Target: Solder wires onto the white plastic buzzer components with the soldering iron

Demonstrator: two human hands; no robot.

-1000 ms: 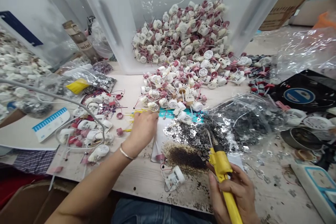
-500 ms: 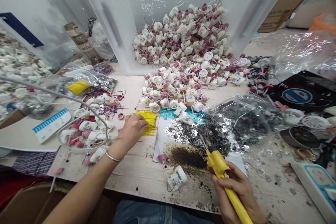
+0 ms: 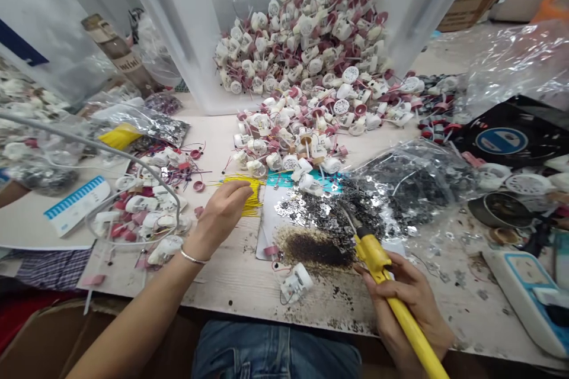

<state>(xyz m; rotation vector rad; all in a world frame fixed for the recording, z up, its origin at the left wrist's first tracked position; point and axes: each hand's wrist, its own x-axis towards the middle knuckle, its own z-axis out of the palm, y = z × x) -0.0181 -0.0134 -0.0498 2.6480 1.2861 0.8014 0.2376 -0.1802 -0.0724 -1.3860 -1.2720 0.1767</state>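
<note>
My left hand [image 3: 227,204] is at a bundle of thin yellow wires [image 3: 252,196] on the table, its fingers pinched together over them; the fingertips are partly hidden. A yellow soldering iron [image 3: 400,311] is in my right hand [image 3: 411,296], fingers wrapped round its handle. Its metal tip points up and left over a heap of small dark and shiny metal pieces [image 3: 320,213]. Between my hands, near the table's front edge, lies a small white plastic motor unit [image 3: 297,283] with thin wires and a pink round part [image 3: 271,250].
Many white and pink units [image 3: 306,53] spill from a clear plastic bin [image 3: 193,86] at the back. More units [image 3: 146,204] lie left, under a grey cable [image 3: 128,154]. At right are a plastic bag of dark pieces [image 3: 418,189], a metal cup [image 3: 500,210] and a white-blue device [image 3: 524,296].
The view has tipped down slightly. My left hand stays at the yellow wires. The soldering iron remains in my right hand, its tip shifted slightly right over the heap. Someone's arm now shows at far left.
</note>
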